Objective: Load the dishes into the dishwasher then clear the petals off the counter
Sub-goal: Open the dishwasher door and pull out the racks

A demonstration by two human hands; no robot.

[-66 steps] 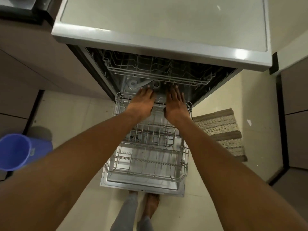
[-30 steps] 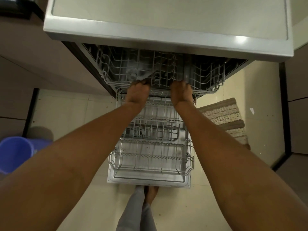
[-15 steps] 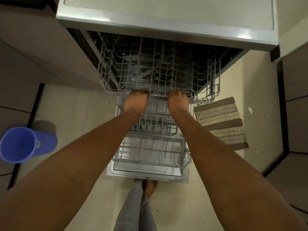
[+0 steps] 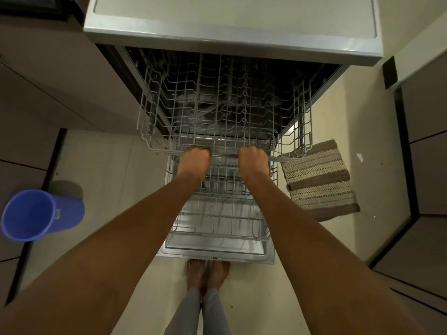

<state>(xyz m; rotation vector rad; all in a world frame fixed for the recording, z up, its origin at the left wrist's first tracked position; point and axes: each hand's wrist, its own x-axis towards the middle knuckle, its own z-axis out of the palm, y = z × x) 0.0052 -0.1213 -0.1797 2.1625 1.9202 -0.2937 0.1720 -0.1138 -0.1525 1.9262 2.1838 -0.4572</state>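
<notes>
We look down at an open steel dishwasher [image 4: 232, 32]. Our left hand [image 4: 194, 157] and right hand [image 4: 254, 157] curl over the front rail of its grey wire upper rack [image 4: 225, 122]. The lower wire rack [image 4: 217, 213] sits on the door. A blue plastic bin [image 4: 36, 215] stands at nine o'clock, a striped woven mat [image 4: 321, 182] at three o'clock.

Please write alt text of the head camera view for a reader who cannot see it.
Seen from above, a person's left hand and right hand grip the front rail of a dishwasher's empty upper rack, slid partly out above the empty lower rack on the open door. A blue bucket and a striped mat flank it on the floor.
</notes>
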